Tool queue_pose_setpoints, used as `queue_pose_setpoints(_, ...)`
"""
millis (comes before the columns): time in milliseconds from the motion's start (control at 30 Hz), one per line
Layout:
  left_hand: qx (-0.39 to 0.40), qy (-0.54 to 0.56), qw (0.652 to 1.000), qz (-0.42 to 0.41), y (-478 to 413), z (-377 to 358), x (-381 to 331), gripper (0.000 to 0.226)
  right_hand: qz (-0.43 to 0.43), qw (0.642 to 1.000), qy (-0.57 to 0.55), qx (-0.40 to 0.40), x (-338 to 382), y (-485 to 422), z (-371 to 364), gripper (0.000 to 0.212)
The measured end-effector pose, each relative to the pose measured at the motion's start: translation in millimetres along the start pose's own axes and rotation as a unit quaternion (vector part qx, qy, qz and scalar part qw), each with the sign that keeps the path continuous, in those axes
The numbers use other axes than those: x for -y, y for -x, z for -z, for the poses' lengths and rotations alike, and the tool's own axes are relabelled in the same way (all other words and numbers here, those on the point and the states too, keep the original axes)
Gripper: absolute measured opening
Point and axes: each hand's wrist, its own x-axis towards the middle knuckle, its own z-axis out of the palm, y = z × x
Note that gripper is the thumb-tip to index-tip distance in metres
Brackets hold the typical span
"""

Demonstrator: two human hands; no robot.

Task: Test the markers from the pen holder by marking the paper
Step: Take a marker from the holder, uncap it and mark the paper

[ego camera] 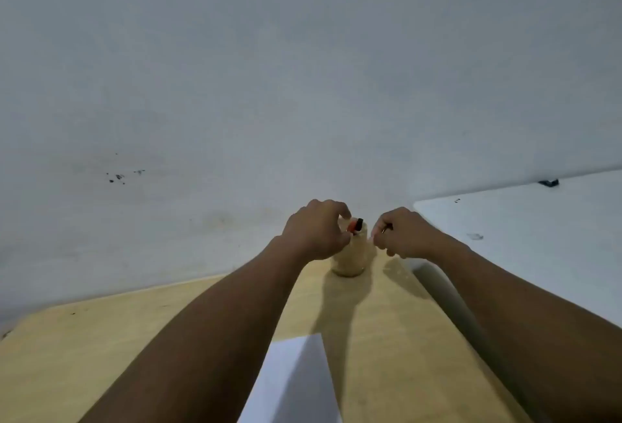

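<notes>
A pale, round pen holder (350,259) stands at the far edge of the wooden table (101,355), against the wall. Markers (356,225) with a red and a black top stick out of it. My left hand (316,230) curls over the holder's left rim, fingers touching the markers; whether it grips one is unclear. My right hand (402,234) hovers just right of the holder, fingers curled around a thin dark object, probably a marker. A white sheet of paper (296,385) lies near the table's front, between my forearms.
A grey wall (269,85) with a few dark specks rises right behind the table. A white surface (538,237) adjoins the table on the right, with a small dark object (548,182) at its far edge.
</notes>
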Motion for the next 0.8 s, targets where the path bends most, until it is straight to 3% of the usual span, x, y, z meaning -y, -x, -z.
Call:
queue_pose_setpoints(167, 0.014, -0.048, 0.999, 0.014, -33.8, -14.2, -2.0, 0.047, -0.002, 1.000, -0.006, -0.001, -9.3, -25.5, -0.5, 0.013)
queue_pose_setpoints(367, 0.017, -0.108, 0.994, 0.026, -47.8, -24.3, -5.9, 0.025, -0.010, 1.000, -0.008, 0.009, -20.3, -33.2, 0.7, 0.015)
queue_pose_setpoints(567, -0.048, -0.073, 0.996, 0.012, -37.1, -5.2, -11.4, 0.022, -0.031, 0.998, -0.050, 0.026, -13.4, -16.2, 5.9, 0.016)
queue_pose_setpoints(700, -0.116, -0.011, 0.993, 0.023, -14.8, 38.2, -19.0, 0.017, -0.058, 0.982, -0.164, 0.077, 11.2, 4.2, 1.7, 0.025)
queue_pose_setpoints(800, -0.145, 0.098, 0.984, 0.025, 10.3, 74.0, -17.7, 0.014, -0.086, 0.923, -0.350, 0.135, 36.7, 23.4, -13.2, 0.047)
